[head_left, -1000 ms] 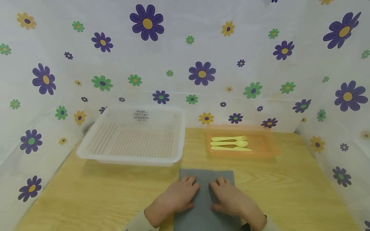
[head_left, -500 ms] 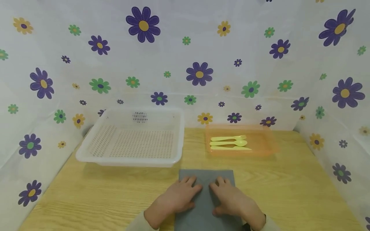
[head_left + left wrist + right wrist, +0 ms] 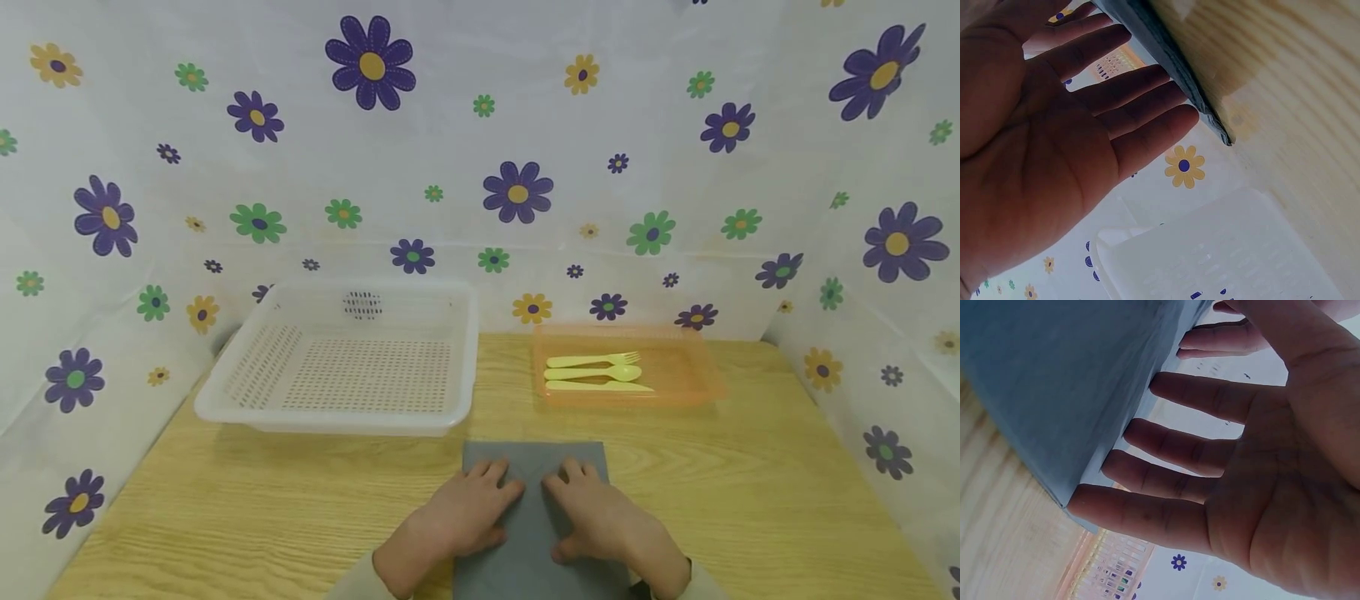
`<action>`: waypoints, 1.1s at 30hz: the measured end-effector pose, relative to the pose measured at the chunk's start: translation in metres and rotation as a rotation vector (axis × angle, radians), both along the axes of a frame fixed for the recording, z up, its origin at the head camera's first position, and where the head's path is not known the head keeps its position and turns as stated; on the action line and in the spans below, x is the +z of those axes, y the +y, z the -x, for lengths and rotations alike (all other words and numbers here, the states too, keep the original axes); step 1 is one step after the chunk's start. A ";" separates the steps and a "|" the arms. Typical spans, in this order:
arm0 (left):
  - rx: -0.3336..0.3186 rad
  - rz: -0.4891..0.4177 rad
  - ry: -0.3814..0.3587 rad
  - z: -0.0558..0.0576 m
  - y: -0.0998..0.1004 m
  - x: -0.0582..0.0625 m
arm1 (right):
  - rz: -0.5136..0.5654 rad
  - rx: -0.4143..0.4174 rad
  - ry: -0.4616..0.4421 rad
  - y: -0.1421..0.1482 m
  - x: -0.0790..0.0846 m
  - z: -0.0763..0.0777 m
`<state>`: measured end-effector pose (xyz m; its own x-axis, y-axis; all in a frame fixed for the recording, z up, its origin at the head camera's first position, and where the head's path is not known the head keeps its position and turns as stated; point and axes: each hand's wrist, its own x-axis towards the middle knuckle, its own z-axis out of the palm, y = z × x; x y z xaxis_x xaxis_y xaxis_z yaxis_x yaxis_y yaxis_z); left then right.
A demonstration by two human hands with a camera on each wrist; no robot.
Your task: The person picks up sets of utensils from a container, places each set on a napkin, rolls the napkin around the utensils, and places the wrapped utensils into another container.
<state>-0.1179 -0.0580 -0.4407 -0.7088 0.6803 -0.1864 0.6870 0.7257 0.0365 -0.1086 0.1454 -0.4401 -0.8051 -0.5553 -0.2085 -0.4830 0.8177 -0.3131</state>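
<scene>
Left hand (image 3: 471, 510) and right hand (image 3: 600, 518), fingers spread, rest fingertips on grey cloth (image 3: 531, 550) at near centre of table (image 3: 300, 517), gripping nothing; cloth looks light, soft, likely best pinched at far corners

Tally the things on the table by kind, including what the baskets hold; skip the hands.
Cloth: 1
Baskets: 2 (white basket, orange basket)
Fork: 1
Spoon: 1
Knife: 1
Total: 6
</scene>
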 end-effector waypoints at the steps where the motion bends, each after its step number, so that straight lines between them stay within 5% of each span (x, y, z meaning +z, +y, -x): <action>1: 0.000 0.001 0.000 0.000 0.000 0.000 | 0.001 0.002 0.000 0.000 0.000 0.000; 23: 0.026 0.021 0.028 -0.001 0.000 0.001 | -0.010 0.006 -0.022 -0.001 0.002 0.005; 33: 0.000 0.013 0.073 -0.003 -0.001 -0.001 | -0.057 -0.002 0.008 -0.007 0.005 -0.006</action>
